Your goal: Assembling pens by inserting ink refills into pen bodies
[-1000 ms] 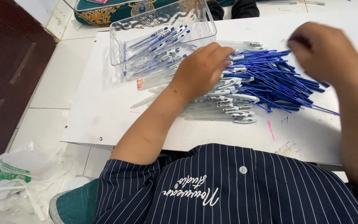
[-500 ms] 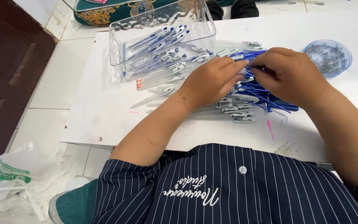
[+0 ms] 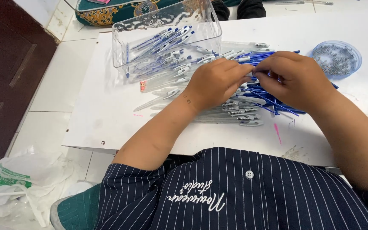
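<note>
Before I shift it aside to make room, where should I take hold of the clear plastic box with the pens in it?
Probably grip the clear plastic box by its two short end walls, coming from above with both hands. It stands upright and open-topped, pens lying loose inside, so a level lift keeps them in. The near long wall has pen barrels piled against it.

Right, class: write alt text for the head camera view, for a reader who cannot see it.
Left hand and right hand meet, fingertips together, over a heap of blue pen refills and clear pen barrels on a white table. A clear plastic box of pens stands behind.
</note>
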